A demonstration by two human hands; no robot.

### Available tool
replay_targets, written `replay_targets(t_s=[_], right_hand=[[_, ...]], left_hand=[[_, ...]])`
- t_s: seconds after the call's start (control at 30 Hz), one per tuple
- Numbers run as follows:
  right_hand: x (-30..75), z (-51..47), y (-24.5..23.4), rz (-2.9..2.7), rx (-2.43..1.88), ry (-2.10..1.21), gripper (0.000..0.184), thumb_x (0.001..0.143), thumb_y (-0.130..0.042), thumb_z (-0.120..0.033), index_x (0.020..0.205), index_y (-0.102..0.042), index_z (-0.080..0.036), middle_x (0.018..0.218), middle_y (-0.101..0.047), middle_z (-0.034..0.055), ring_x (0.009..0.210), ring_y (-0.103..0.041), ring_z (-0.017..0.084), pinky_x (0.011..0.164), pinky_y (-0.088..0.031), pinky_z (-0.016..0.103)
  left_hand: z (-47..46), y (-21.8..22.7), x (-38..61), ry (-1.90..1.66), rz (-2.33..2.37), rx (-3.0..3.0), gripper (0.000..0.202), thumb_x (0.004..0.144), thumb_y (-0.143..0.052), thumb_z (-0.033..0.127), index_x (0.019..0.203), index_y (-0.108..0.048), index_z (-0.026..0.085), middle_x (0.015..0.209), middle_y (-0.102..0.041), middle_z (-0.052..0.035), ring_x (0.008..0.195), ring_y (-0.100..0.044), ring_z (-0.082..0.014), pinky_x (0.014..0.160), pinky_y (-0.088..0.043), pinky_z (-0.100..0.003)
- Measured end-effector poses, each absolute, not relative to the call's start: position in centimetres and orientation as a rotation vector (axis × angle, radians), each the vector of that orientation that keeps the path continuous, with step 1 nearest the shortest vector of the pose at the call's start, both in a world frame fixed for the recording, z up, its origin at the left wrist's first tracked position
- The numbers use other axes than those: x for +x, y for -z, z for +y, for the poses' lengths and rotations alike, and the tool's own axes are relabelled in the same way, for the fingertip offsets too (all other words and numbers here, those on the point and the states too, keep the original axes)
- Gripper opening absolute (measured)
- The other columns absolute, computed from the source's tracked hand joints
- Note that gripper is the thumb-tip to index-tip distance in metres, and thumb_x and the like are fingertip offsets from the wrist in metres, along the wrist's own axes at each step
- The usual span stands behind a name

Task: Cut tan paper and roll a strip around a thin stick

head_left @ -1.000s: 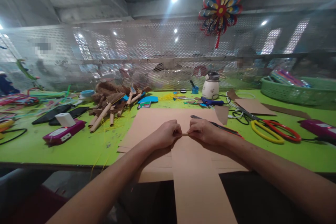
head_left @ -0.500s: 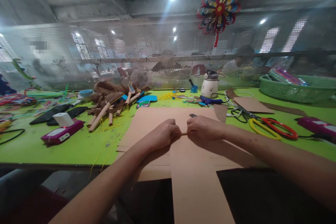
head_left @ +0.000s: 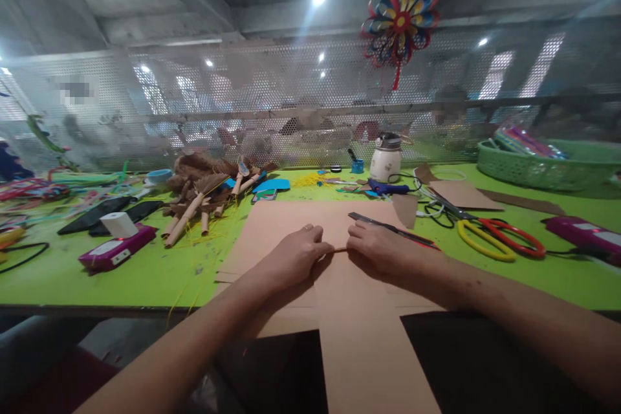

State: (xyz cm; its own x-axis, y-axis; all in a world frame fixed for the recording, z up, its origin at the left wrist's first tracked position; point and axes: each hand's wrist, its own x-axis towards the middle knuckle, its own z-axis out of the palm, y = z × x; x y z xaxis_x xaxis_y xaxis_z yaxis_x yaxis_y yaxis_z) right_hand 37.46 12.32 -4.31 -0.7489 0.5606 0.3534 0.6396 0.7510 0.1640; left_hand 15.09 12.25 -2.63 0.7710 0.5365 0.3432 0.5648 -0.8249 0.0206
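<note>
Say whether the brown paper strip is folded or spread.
Mostly spread: the paper strip runs toward the viewer; its far edge looks narrowly rolled at the fingers.

I can read no text, brand or number anywhere. The left strip [head_left: 116, 251] bears a pale label [head_left: 105, 247], its print too small for me to make out. The right strip [head_left: 579, 234] has pale patches, just as illegible. Small marks on the bottle [head_left: 385, 163] are too blurred to read.

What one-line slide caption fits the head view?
Left hand and right hand pinch the far end of a brown paper strip, scissors lying on the green table.
</note>
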Motion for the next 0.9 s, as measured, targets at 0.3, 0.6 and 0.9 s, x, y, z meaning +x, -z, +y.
replay_targets(t_s=[0.3,0.6,0.9], right_hand=[[38.1,12.1,5.1,-2.594,-0.938,0.453,0.016,0.088,-0.049,-0.011,0.075,-0.058,-0.015,0.078,-0.053,0.0052,0.076,-0.046,0.019,0.068,-0.039,0.032],[37.8,11.8,4.8,-2.624,-0.965,0.551,0.017,0.087,-0.048,-0.010,0.076,-0.060,-0.014,0.078,-0.057,0.0072,0.076,-0.049,0.019,0.068,-0.040,0.033],[37.6,11.9,4.5,-2.733,-1.017,0.617,0.014,0.084,-0.045,-0.013,0.079,-0.059,-0.014,0.079,-0.059,0.0095,0.074,-0.049,0.021,0.064,-0.035,0.034]], left_hand=[[14.0,3.7,14.6,0.641,-1.187,-2.940,0.012,0.085,-0.052,0.022,0.082,-0.062,0.016,0.084,-0.056,-0.0052,0.077,-0.052,-0.0162,0.068,-0.040,-0.026],[13.7,4.2,14.8,0.591,-1.134,-2.840,0.013,0.086,-0.046,0.016,0.075,-0.053,0.016,0.081,-0.051,-0.0046,0.074,-0.048,-0.0159,0.065,-0.038,-0.026],[11.9,2.3,15.4,0.398,-0.906,-2.825,0.010,0.086,-0.041,0.013,0.079,-0.048,0.016,0.085,-0.049,-0.0064,0.077,-0.044,-0.0175,0.066,-0.037,-0.029]])
